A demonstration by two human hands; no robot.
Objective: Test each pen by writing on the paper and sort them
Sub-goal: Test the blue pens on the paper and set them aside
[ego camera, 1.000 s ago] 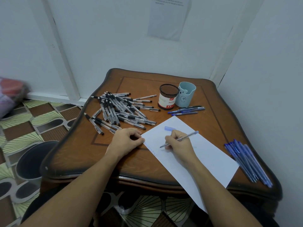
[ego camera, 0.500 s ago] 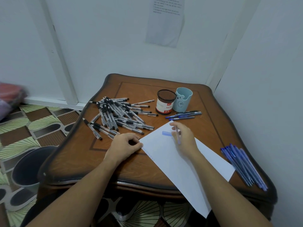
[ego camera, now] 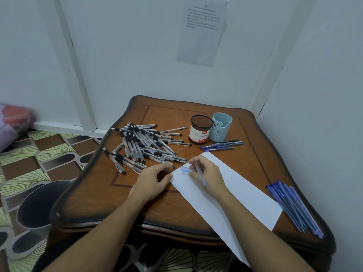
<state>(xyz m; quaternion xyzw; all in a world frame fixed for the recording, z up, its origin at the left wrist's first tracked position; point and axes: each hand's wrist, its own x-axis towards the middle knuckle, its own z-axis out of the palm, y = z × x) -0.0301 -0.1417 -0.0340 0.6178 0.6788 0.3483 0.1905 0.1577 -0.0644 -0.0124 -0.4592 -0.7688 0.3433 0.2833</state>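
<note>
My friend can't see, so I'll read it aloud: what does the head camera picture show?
A person's right hand holds a blue pen over white paper on a wooden table, the left hand resting at the paper's corner. A pile of black pens lies to the left, a bundle of blue pens to the right.

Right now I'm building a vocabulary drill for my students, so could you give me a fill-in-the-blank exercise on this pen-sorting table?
1. The right hand holds a pen over the paper, where a loose ___ cap lies.
2. The heap of black-grip pens lies to the ___ of the mesh cup.
3. The row of blue pens lies along the table's ___ edge.
Missing words: blue; left; right.
</note>
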